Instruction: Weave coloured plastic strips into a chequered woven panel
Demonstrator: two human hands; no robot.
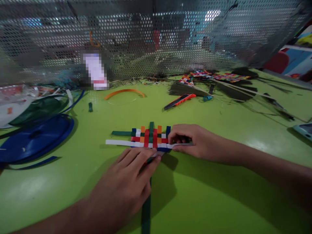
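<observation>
A small woven mat of colored strips (147, 137), in red, white, orange, green and blue, lies on the green table in front of me. My left hand (131, 178) is at its near edge, thumb and forefinger closed on the edge of the weave. On the right side, my right hand (187, 139) pinches the end of a white strip (117, 142) that runs across the weave and sticks out at the left. A long dark green strip (146, 211) trails toward me from under my left hand. My left hand hides part of the near edge.
Rolls of blue strip (48, 136) and green strip (41, 109) lie at the left. A box cutter (179, 101) and an orange strip (124, 92) lie beyond the mat. Woven pieces (229, 76) are at the back right, before a perforated metal panel (146, 42). A phone-like object (304, 131) sits far right.
</observation>
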